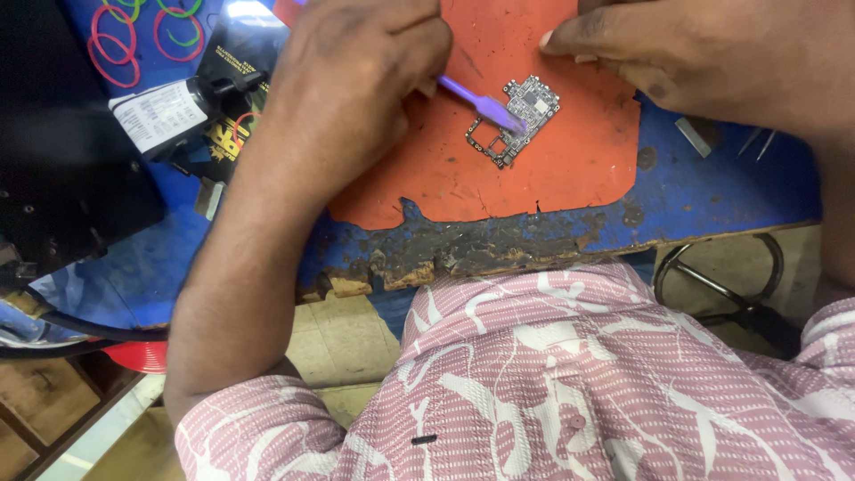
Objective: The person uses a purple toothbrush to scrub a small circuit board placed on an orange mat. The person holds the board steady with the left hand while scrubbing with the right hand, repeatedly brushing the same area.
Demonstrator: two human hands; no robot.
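Circuit board [517, 120] on an orange work mat [552, 169], being worked with a purple plastic tool [481, 102].

Seen from above, the small board lies near the middle of the mat, which covers a worn blue bench [712, 191]. The left hand [356, 80] is closed around the tool's handle, its flat tip touching the board. The right hand [704, 53] rests on the mat's far edge, fingers [579, 40] curled with the tips pressed down, holding nothing. Coloured rubber bands [134, 36] lie at the bench's left, beside a small labelled bottle [178, 107].
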